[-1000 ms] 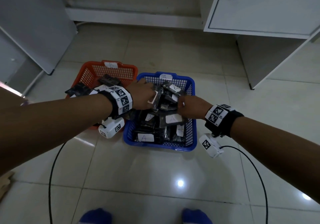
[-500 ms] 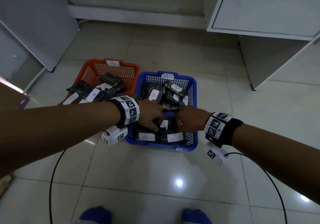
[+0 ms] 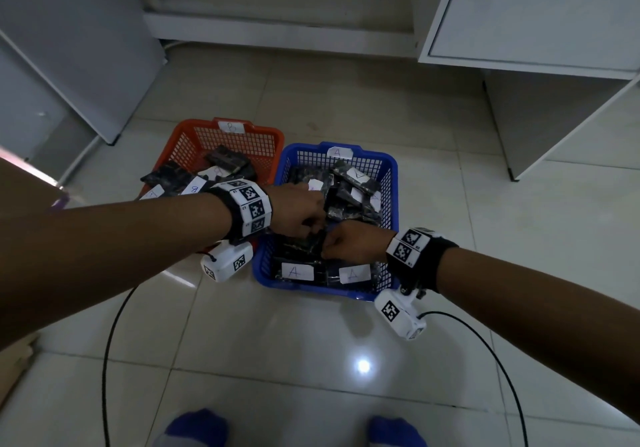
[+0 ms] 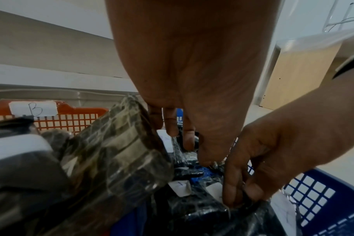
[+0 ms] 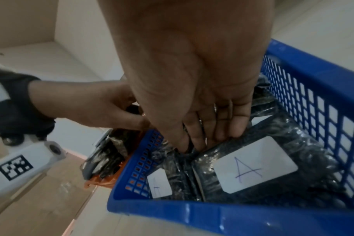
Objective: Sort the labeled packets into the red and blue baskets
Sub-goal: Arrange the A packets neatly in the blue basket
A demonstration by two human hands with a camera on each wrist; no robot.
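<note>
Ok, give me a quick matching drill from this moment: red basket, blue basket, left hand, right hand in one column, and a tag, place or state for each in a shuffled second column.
Column one:
1. red basket
2. blue basket
3. left hand
4. right hand

Column two:
a. fingers dug in among packets beside a packet labeled A
b. rim tag reads B
c. rim tag reads A
d. over the blue basket's left side, nearest the red one

Pairs: 1-b, 2-c, 3-d, 4-a
</note>
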